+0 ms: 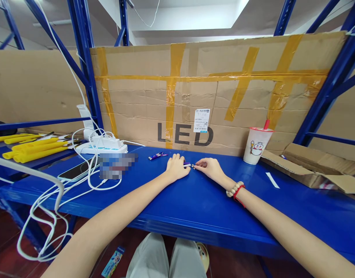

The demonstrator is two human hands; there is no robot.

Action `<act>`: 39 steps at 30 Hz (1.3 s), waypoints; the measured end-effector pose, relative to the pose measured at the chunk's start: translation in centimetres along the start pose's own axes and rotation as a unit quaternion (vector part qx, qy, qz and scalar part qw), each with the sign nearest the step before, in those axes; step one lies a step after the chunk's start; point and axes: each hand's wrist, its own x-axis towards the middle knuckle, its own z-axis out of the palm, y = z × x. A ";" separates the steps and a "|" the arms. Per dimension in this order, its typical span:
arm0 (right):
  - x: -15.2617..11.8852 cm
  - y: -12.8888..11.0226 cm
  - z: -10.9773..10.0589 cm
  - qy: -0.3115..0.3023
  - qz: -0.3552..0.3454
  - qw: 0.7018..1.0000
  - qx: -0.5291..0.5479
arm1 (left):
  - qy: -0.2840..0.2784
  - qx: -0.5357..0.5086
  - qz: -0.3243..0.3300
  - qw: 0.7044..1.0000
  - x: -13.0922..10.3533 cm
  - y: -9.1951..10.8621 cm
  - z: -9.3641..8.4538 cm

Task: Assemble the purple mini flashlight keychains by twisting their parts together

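On the blue tabletop (177, 204), my left hand (176, 168) is closed over a slim blue-and-white pen-like piece (187, 165), mostly hidden under its fingers. Facing it, my right hand (210, 168) pinches a small shiny metal piece (193, 166) close to the end of the slim piece. Whether the two pieces touch is too small to tell. A dark blue pen-like item (158, 155) with a shiny tip lies just beyond my left hand.
To the left are a white power strip (105, 146), tangled white cables (54, 216), a phone (79, 170) and yellow-handled tools (38, 148). A drink cup (256, 146), a paper strip (272, 180) and an open carton (313, 166) stand right. Taped cardboard (137, 100) closes off the back.
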 end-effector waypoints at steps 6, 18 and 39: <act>-0.2 -0.2 -0.4 0.069 0.049 0.996 -0.026 | -0.015 0.009 0.029 0.999 0.1 -0.2 0.0; 0.0 0.1 -0.1 0.038 0.059 0.997 -0.041 | -0.001 -0.015 0.067 0.998 0.3 -0.4 0.2; 0.3 1.3 0.5 0.008 0.031 0.999 -0.042 | 0.001 -0.010 0.033 0.999 0.2 -0.3 0.3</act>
